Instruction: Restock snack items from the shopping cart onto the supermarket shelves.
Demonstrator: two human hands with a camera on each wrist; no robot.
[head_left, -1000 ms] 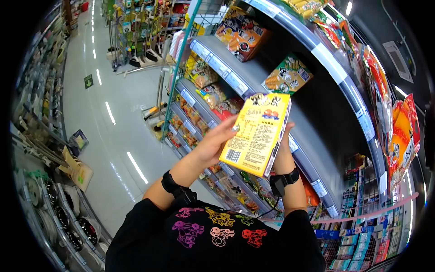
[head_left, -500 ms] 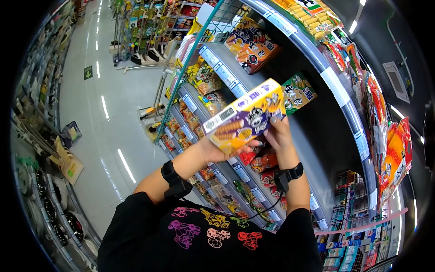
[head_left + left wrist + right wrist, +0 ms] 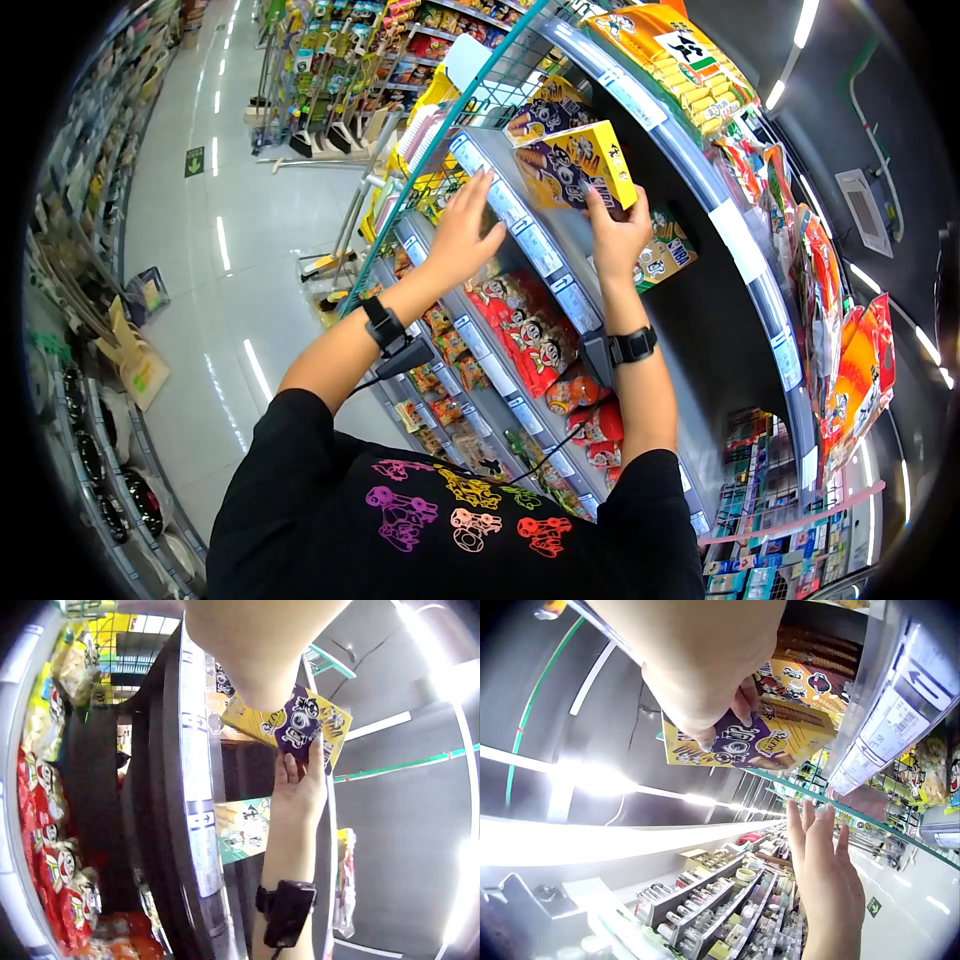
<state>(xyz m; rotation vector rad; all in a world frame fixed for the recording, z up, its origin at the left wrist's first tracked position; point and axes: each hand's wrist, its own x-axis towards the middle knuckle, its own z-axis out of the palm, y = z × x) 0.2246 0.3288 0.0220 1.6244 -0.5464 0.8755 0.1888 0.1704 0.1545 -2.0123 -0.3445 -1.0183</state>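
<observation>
A yellow and purple snack box (image 3: pixel 570 170) is gripped at its right end by my right hand (image 3: pixel 620 235), thumb on the printed front. The same box (image 3: pixel 300 724) shows behind the left wrist in the left wrist view, and the box (image 3: pixel 742 739) hangs under the right hand (image 3: pixel 697 690) in the right wrist view. My left hand (image 3: pixel 465 235) is off the box, fingers extended, in front of the shelf's price-label edge (image 3: pixel 520 225). Orange snack boxes (image 3: pixel 810 675) stand beside the held box; a green box (image 3: pixel 665 250) lies on the same shelf, behind the right hand.
Red snack bags (image 3: pixel 520 335) fill a lower shelf. Yellow packs (image 3: pixel 690 75) sit on the upper shelf, and orange bags (image 3: pixel 865 370) hang at the right. A green wire panel (image 3: pixel 440 150) borders the shelf's left end, beside the aisle floor (image 3: pixel 240 210).
The box has turned and moved up onto the shelf area beside the other boxes. My left hand has let go and moved left; the right hand still grips it.
</observation>
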